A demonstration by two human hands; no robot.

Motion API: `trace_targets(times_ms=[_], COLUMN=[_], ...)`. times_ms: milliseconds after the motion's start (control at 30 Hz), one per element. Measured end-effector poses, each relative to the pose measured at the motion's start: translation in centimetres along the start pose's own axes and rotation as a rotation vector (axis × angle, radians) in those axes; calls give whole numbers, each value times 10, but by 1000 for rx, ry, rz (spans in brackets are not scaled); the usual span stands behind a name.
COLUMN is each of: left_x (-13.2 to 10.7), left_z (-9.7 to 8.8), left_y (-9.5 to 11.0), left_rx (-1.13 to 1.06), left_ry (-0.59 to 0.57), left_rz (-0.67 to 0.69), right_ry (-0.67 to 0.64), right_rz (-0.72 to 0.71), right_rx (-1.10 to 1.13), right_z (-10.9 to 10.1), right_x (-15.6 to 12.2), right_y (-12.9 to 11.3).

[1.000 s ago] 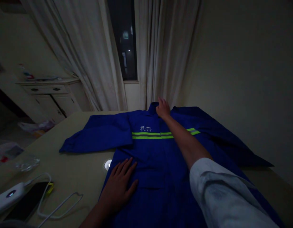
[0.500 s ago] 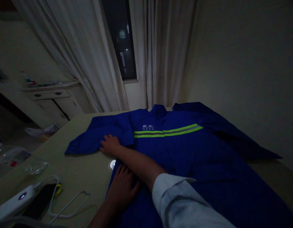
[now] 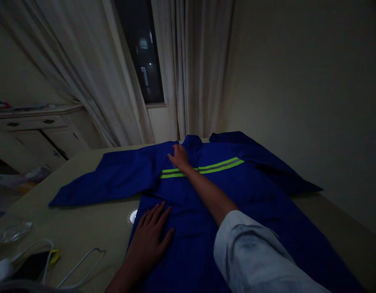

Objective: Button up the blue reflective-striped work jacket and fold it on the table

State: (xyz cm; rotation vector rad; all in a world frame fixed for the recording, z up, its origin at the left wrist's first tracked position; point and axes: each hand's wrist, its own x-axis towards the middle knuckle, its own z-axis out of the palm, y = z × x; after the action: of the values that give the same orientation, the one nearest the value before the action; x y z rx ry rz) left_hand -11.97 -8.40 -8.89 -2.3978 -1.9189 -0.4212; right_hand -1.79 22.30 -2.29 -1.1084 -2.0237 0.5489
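Observation:
A blue work jacket (image 3: 252,191) lies spread out, front up, with its collar at the far end. A yellow-green and grey reflective stripe (image 3: 221,165) crosses its chest. My left hand (image 3: 149,232) rests on the jacket's lower left side, open, with the fingers apart. Near the collar (image 3: 192,142), my right hand (image 3: 179,156) is over the upper chest, its thumb apart from slightly bent fingers and nothing seen in it. That hand and forearm cover the chest logo and part of the stripe. The left sleeve (image 3: 99,183) stretches out across the table.
On the table (image 3: 93,224) at left are a white cable (image 3: 84,260), a dark phone-like device (image 3: 32,264), a white device (image 3: 1,270) and clear plastic (image 3: 14,234). A small white round object (image 3: 133,216) sits beside the jacket. Curtains (image 3: 200,73) and a wall stand behind.
My right hand has moved from the left sleeve up to the chest near the collar. The sleeve now reaches farther left and lies straighter. My left hand's fingers have spread.

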Motion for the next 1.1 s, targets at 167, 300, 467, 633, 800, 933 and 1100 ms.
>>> trace_targets(times_ms=[167, 300, 467, 633, 800, 933, 1100], left_x=[-3, -2, -7, 14, 118, 188, 199], left_z=[7, 10, 10, -15, -27, 10, 49], left_y=[-3, -6, -12, -7, 39, 62, 56], left_rx=[69, 117, 180, 214, 224, 146, 80], left_ry=[58, 23, -68, -180, -138, -56, -128], left_rz=[-22, -22, -15, -14, -33, -72, -109], right_ry=[76, 54, -34, 37, 97, -24, -74], right_rz=[269, 224, 129, 286, 233, 90, 51], right_rx=[-255, -251, -145, 272, 300, 176, 72], right_z=[-112, -115, -93, -105, -100, -90, -89], right_x=[-27, -53, -56, -43, -41, -47, -56], right_y=[122, 142, 143, 174, 179, 170, 169])
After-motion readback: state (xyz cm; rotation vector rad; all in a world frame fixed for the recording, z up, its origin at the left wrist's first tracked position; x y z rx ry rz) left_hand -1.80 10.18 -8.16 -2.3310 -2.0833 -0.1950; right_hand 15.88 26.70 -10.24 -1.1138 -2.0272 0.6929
